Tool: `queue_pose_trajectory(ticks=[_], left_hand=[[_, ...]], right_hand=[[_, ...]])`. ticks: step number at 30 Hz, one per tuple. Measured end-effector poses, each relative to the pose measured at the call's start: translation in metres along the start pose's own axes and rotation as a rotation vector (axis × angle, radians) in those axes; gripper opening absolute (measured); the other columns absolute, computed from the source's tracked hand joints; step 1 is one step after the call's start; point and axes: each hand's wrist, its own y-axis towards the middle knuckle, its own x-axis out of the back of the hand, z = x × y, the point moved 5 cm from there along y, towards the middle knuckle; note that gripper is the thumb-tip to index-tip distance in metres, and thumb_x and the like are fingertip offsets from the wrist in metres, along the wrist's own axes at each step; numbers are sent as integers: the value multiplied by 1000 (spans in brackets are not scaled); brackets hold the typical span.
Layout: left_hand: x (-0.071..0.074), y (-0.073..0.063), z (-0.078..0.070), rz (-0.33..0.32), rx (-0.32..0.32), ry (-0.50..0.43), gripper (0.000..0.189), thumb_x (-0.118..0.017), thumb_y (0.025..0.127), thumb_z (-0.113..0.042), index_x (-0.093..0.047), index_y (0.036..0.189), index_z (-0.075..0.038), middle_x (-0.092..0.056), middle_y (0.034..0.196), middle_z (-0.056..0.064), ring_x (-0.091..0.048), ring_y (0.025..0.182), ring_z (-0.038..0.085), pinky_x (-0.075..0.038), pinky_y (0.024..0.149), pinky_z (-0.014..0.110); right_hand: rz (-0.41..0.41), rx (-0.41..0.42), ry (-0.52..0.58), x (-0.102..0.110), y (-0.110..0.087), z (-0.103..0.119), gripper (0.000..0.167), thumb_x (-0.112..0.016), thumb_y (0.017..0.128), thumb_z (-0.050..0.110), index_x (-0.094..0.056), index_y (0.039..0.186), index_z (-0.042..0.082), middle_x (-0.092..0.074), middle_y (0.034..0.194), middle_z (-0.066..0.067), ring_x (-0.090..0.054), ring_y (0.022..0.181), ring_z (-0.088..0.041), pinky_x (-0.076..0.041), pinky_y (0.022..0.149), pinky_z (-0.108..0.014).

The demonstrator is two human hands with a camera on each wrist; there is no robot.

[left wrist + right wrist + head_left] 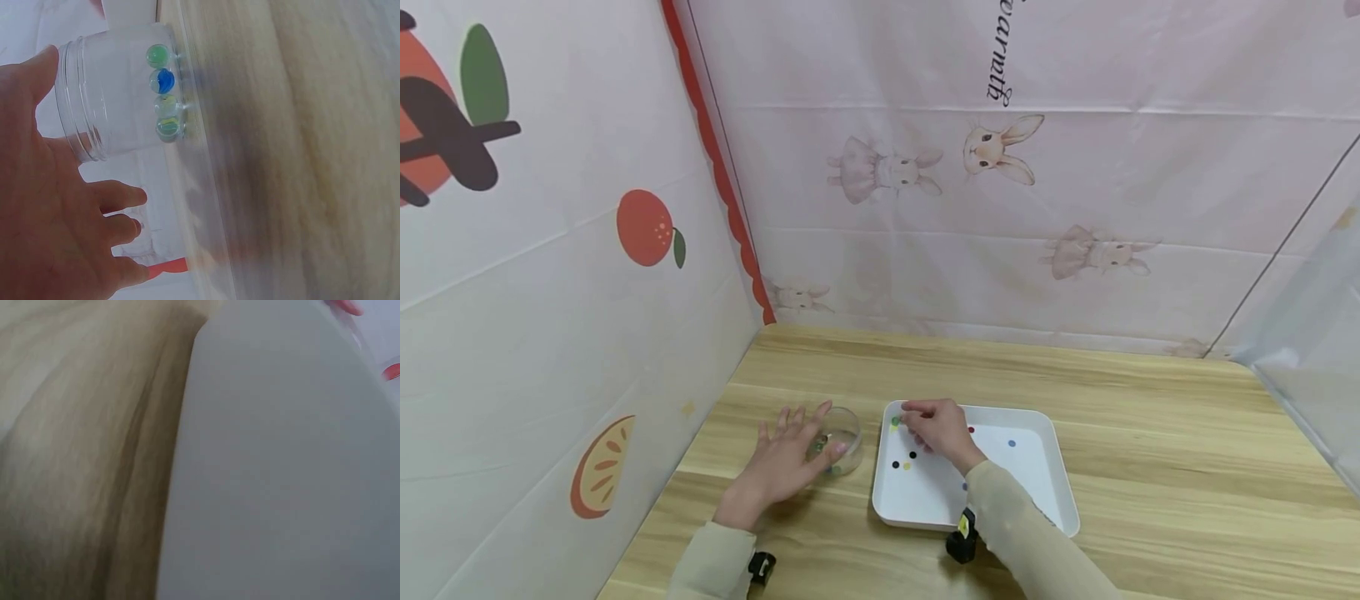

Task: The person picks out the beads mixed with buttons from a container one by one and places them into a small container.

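A clear plastic jar (847, 423) stands on the table with several glass marbles (164, 81) at its bottom, green, blue-swirled and yellow-streaked. My left hand (786, 462) lies over its left side, fingers spread and fairly straight, thumb and index finger at the rim. To the right, a white tray (1030, 479) holds small round pieces: black (896, 465), yellow (907, 467), blue (1012, 443) and red ones. Over the tray's far left part, my right hand (942, 429) points its fingertips beside a green piece (895, 422). Whether it pinches anything, I cannot tell.
The wooden table (1165, 467) extends to the right of the tray. Printed cloth walls (947, 275) stand behind it and along its left side. In the right wrist view, the tray's white outer wall (275, 462) fills much of the picture and hides the fingers.
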Motion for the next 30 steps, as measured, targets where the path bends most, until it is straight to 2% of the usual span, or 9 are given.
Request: queue_pose_trajectory(ticks=[8, 18, 25, 30], left_hand=[[1, 0, 0, 2, -3, -4, 81, -43, 105, -67, -18, 171, -27, -24, 170, 30, -8, 160, 54, 0, 121, 82], [1, 0, -1, 3, 4, 0, 81, -42, 105, -68, -18, 171, -28, -23, 170, 30, -8, 160, 54, -1, 121, 82], [0, 0, 0, 10, 4, -2, 81, -41, 105, -69, -17, 171, -28, -23, 170, 30, -8, 160, 53, 0, 121, 82], [-1, 1, 1, 12, 5, -1, 81, -41, 105, -69, -16, 171, -29, -23, 170, 29, -7, 161, 53, 0, 121, 82]], right_hand=[[8, 15, -27, -1, 2, -4, 24, -70, 98, 15, -82, 119, 13, -67, 68, 0, -56, 53, -10, -47, 47, -22], [8, 61, -105, -3, 2, -2, 27, -70, 95, 9, -82, 119, 12, -66, 66, 1, -52, 50, -9, -42, 45, -20], [2, 84, -129, -4, 3, -3, 26, -73, 94, 6, -82, 117, 12, -68, 71, 0, -53, 49, -9, -43, 44, -19], [-12, 104, -138, -4, 1, -2, 21, -74, 93, 6, -84, 111, 10, -70, 73, -2, -53, 48, -9, -43, 44, -20]])
